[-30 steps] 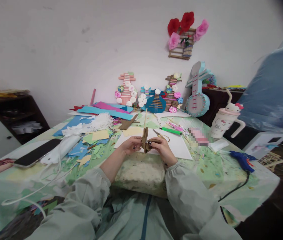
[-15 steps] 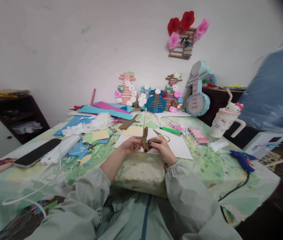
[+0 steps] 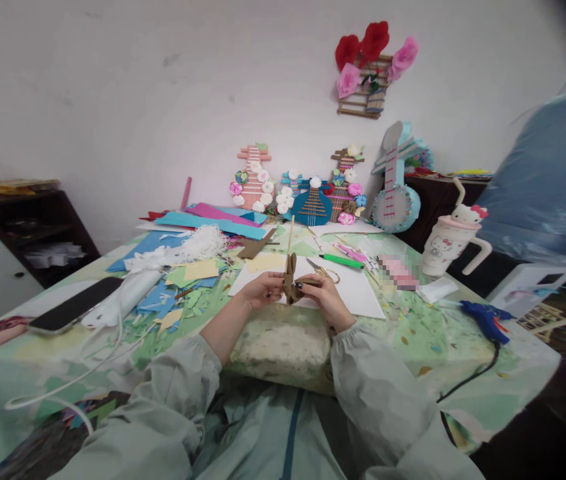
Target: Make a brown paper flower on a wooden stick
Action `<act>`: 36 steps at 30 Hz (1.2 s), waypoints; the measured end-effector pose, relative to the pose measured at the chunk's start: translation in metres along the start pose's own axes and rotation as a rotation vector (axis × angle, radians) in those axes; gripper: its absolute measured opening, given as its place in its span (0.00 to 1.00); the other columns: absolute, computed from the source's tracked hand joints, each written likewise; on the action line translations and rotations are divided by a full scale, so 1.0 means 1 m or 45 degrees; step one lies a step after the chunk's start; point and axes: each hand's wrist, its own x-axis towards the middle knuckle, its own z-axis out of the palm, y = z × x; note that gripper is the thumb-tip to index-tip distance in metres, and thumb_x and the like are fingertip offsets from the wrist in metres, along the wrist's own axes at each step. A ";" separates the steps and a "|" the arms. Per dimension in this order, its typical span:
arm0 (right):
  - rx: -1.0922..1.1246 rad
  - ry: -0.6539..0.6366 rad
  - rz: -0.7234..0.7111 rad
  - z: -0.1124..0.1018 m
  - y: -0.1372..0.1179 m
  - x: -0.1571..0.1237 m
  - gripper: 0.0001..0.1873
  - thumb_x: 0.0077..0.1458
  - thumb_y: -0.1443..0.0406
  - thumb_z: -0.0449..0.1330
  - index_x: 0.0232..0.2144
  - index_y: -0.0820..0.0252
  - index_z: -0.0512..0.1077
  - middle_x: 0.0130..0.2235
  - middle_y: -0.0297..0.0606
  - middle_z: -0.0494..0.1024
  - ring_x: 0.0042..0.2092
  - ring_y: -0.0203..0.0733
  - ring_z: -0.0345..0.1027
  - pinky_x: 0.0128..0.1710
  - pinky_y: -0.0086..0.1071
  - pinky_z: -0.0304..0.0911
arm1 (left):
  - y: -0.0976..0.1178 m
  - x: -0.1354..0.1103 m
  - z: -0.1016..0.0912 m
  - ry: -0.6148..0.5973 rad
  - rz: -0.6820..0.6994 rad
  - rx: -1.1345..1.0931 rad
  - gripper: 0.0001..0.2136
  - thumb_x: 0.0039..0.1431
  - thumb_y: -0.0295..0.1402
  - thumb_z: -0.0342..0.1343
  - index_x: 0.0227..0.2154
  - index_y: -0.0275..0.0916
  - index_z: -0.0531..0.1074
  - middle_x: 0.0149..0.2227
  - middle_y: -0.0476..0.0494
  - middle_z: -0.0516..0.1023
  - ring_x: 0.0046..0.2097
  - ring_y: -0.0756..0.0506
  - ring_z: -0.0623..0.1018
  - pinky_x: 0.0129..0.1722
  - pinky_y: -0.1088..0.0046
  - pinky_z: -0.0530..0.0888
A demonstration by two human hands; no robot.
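Note:
Between my hands is a brown folded paper piece [image 3: 290, 283] with several petal-like flaps, held above the near edge of a white paper sheet [image 3: 363, 297]. My left hand [image 3: 264, 291] pinches its left side. My right hand [image 3: 321, 293], with dark nails, grips a flap on the right. A thin pale stick [image 3: 290, 240] rises behind the brown paper; I cannot tell whether the two are joined. Scissors with gold handles [image 3: 323, 270] lie on the sheet just beyond my right hand, near a green pen [image 3: 341, 261].
Paper scraps [image 3: 195, 293], white string [image 3: 205, 243] and a phone [image 3: 77, 305] lie to the left. On the right are a blue glue gun [image 3: 485, 320] with its cord and a white tumbler [image 3: 445, 247]. Paper instruments with flowers, one a blue lute [image 3: 311, 205], stand against the wall.

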 end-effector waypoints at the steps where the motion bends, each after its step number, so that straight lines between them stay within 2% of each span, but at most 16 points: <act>1: 0.001 -0.001 -0.003 0.000 0.000 0.000 0.11 0.38 0.62 0.66 0.29 0.59 0.76 0.31 0.37 0.78 0.34 0.40 0.70 0.35 0.32 0.63 | 0.000 0.000 0.000 -0.002 -0.001 0.005 0.11 0.41 0.28 0.65 0.28 0.29 0.71 0.18 0.54 0.60 0.18 0.60 0.51 0.17 0.79 0.47; 36: 0.005 -0.005 -0.005 -0.001 0.001 0.001 0.10 0.39 0.64 0.65 0.29 0.60 0.76 0.30 0.36 0.78 0.33 0.39 0.70 0.36 0.33 0.63 | -0.002 0.001 -0.002 -0.004 0.007 0.056 0.12 0.41 0.29 0.65 0.29 0.29 0.71 0.20 0.55 0.59 0.19 0.60 0.51 0.18 0.80 0.46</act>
